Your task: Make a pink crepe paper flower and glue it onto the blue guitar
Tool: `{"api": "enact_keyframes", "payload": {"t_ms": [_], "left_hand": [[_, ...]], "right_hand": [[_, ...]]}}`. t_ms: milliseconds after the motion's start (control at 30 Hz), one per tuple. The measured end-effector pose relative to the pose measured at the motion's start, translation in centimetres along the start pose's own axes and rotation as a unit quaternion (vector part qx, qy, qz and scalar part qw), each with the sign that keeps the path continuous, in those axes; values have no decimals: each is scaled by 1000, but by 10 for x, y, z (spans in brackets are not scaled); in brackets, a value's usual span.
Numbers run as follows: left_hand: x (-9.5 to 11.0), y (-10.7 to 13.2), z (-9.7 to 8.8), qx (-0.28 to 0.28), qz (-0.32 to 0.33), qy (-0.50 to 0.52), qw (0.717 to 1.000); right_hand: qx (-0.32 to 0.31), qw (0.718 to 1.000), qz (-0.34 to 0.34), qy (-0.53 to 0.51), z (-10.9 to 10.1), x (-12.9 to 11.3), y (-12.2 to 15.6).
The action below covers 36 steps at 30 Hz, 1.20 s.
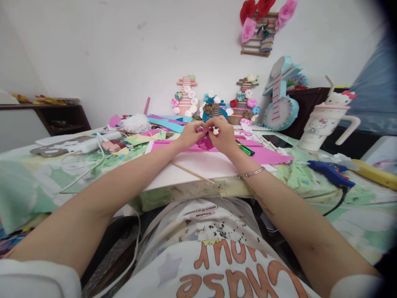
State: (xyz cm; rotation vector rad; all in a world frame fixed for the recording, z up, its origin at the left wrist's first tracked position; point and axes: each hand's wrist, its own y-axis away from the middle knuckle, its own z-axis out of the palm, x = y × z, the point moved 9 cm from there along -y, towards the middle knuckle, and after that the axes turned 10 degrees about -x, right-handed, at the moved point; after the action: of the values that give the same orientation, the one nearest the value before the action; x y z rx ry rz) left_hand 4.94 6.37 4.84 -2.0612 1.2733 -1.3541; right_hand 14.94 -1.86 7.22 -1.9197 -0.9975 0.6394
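Note:
Between both hands is a crumpled piece of magenta paper (pixel 205 143), held up over the table. My left hand (pixel 191 135) pinches it from the left, and my right hand (pixel 222 134) grips it from the right, with the fingertips meeting at its top. Fingers cover part of the paper. Below lie flat pink paper sheets (pixel 269 157) on a white board (pixel 173 176). A thin wooden stick (pixel 192 173) rests across the board's front. Just right of my right hand is a green-handled tool (pixel 246 150), partly hidden.
A blue glue gun (pixel 331 171), a white tumbler (pixel 319 124) and a dark phone (pixel 277 141) are on the right. At left lie a white power strip (pixel 94 142) with cables and paper scraps. Paper-flower instrument models (pixel 186 97) stand along the wall.

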Motion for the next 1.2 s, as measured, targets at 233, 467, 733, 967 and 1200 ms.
{"api": "enact_keyframes", "payload": {"t_ms": [233, 467, 733, 967, 1200], "left_hand": [[0, 1, -19, 90, -8, -43, 995], [4, 3, -16, 80, -19, -25, 996], [-3, 0, 4, -17, -46, 98, 994], [-4, 1, 4, -31, -46, 144, 988], [-4, 1, -1, -13, -31, 144, 989]], "right_hand": [[26, 945, 261, -197, 5, 64, 12], [-73, 882, 341, -315, 42, 83, 24], [-58, 911, 301, -275, 34, 88, 17], [-64, 924, 276, -256, 31, 79, 15], [-55, 934, 255, -244, 26, 73, 13]]}}
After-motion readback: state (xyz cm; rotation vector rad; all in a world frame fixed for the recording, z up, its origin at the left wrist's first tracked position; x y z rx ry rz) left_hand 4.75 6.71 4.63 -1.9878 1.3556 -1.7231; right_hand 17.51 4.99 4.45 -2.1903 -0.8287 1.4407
